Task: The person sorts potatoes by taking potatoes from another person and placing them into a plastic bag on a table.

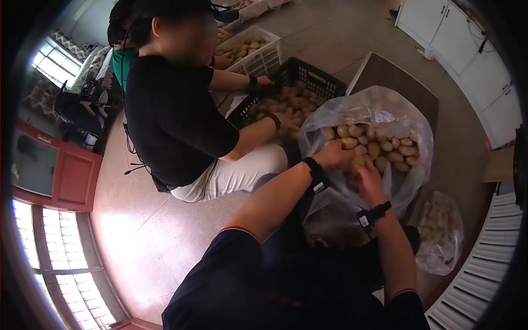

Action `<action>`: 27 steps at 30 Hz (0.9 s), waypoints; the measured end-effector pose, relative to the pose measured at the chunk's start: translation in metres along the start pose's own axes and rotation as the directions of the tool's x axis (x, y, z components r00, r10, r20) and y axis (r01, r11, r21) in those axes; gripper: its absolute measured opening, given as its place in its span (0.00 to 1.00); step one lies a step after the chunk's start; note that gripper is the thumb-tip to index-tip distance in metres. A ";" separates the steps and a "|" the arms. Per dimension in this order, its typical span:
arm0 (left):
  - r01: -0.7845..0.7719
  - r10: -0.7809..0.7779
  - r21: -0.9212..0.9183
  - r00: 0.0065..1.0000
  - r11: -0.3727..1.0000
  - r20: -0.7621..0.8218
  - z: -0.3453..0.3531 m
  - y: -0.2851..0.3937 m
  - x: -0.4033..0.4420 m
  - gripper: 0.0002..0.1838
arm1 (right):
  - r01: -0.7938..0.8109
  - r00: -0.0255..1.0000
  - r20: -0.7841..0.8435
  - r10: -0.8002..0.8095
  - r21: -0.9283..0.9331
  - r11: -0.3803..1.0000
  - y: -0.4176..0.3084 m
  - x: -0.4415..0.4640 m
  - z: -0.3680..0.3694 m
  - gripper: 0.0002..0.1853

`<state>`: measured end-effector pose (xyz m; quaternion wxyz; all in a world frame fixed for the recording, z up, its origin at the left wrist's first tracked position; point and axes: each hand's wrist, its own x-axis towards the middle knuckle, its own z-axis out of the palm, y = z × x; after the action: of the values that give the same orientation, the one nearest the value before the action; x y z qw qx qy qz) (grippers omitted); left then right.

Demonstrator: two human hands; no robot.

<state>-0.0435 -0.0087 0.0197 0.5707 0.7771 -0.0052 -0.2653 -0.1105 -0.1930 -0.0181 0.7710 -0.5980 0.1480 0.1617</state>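
A clear plastic bag [404, 113] stands wide open in front of me, with many potatoes [395, 156] heaped inside. My left hand [336, 156] reaches over the bag's near left side, its fingers curled at a potato [358, 162] between my two hands. From the near side, my right hand [369, 180] comes to the same potato with bent fingers closed around it. The undersides of both hands are hidden. Each wrist wears a black band with a small white label.
Left of me a co-worker in a black shirt [176, 115] handles potatoes in a black crate [313, 74]. A white crate [269, 58] of potatoes stands beyond. A filled plastic bag [440, 231] lies at right, near a radiator [476, 269]. White cabinets [459, 41] line the far right.
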 end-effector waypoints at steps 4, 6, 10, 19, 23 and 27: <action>0.051 -0.025 -0.160 0.987 0.986 0.160 0.002 -0.002 0.004 0.36 | 0.063 0.998 0.018 -0.061 -0.147 0.987 -0.016 -0.009 0.030 0.20; 0.072 -0.030 -0.231 0.983 0.970 0.181 -0.001 -0.003 0.000 0.35 | 0.100 0.995 0.006 -0.103 -0.275 0.956 -0.014 -0.010 0.032 0.19; 0.115 -0.050 -0.420 0.985 0.900 0.162 -0.020 0.007 -0.009 0.29 | 0.142 0.989 -0.012 -0.149 -0.241 0.960 -0.019 -0.013 0.032 0.19; 0.064 -0.139 -0.812 0.990 0.580 -0.022 -0.065 -0.016 0.017 0.20 | 0.325 0.845 0.228 -0.484 -0.937 0.126 0.022 0.007 0.005 0.18; 0.040 -0.165 -0.856 0.985 0.516 -0.054 -0.084 -0.034 0.030 0.20 | 0.379 0.821 0.337 -0.461 -0.925 -0.002 0.025 0.007 0.011 0.21; 0.020 -0.270 -0.900 0.957 0.436 -0.110 -0.103 -0.050 0.040 0.20 | 0.384 0.787 0.407 -0.464 -0.911 -0.147 0.036 0.013 0.011 0.21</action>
<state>0.0197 0.0874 -0.0196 0.8636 0.3851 0.2697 -0.1819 -0.1140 -0.1732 -0.0522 0.1422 -0.9703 -0.1860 -0.0611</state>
